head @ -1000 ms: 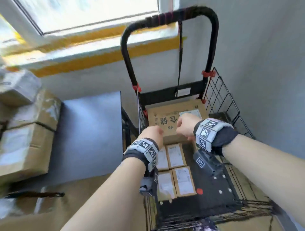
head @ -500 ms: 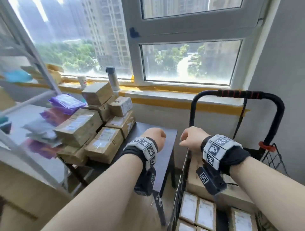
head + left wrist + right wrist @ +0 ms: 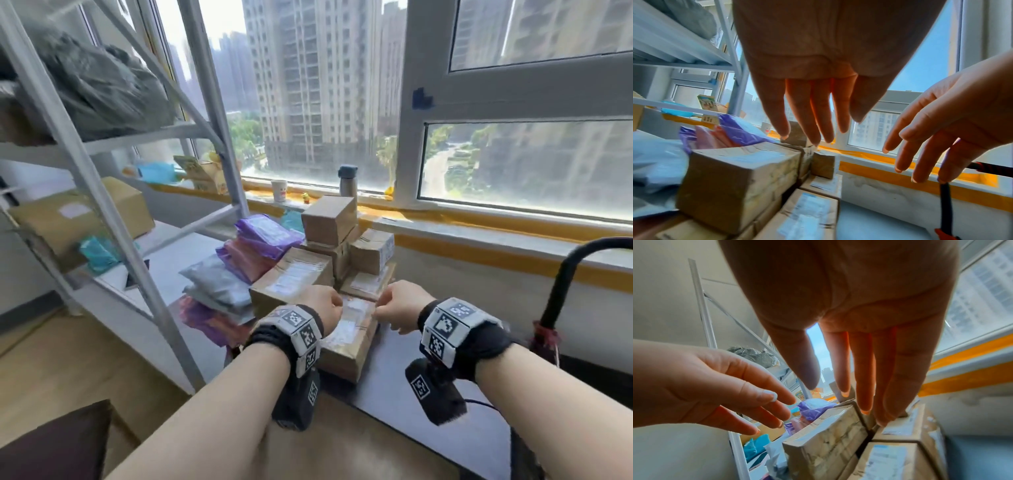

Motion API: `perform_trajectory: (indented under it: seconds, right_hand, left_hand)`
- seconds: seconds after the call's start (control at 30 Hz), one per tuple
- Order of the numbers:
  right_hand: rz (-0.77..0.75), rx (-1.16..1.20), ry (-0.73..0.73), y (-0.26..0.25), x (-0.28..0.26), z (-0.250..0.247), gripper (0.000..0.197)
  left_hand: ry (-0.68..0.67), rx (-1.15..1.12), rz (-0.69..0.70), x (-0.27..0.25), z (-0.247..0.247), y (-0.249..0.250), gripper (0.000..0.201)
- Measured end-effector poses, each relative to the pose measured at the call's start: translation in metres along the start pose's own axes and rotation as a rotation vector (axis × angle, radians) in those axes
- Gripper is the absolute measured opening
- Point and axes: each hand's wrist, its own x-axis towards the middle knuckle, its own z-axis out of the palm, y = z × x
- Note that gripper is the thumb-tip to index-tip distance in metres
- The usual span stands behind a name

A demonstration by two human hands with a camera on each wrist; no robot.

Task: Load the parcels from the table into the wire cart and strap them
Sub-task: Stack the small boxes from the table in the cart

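Two bare hands reach over parcels stacked on a dark bench by a window.

The left hand [image 3: 320, 308] and right hand [image 3: 402, 310] hover with fingers [image 3: 813, 113] extended and relaxed, holding nothing; the nearest parcel [image 3: 346, 342] lies just beneath them; more cardboard boxes [image 3: 329, 222] stack at 12 o'clock; the cart handle [image 3: 561, 284] stands at 3 o'clock.
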Motion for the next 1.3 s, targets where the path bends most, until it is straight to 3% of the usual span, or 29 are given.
perform_trajectory:
  seconds: [0.27,0.43,0.6,0.77,1.03,1.3]
  right_hand:
    - [0.099,0.163,-0.055,-0.060,0.066,0.052,0.022]
    - [0.147,0.247,-0.058,-0.064,0.120,0.064,0.030]
    - [0.223,0.395,-0.093,-0.067,0.180,0.081,0.052]
    - [0.322,0.499,-0.138,-0.069,0.216,0.098,0.048]
    - [0.435,0.537,-0.111,-0.084,0.221,0.111,0.041]
    - [0.527,0.613,0.056,-0.104,0.164,0.121,0.047]
  left_hand:
    - [-0.008,-0.076,-0.144,0.053,-0.018,-0.113,0.044]
    - [0.006,-0.014,-0.239,0.099,-0.011,-0.142,0.062]
    - [-0.052,0.029,-0.368,0.144,-0.010,-0.168,0.057]
    - [-0.139,-0.061,-0.428,0.179,0.001,-0.189,0.055]
    - [-0.221,-0.145,-0.337,0.191,0.004,-0.200,0.053]
    - [-0.286,-0.142,-0.047,0.167,-0.024,-0.205,0.045]
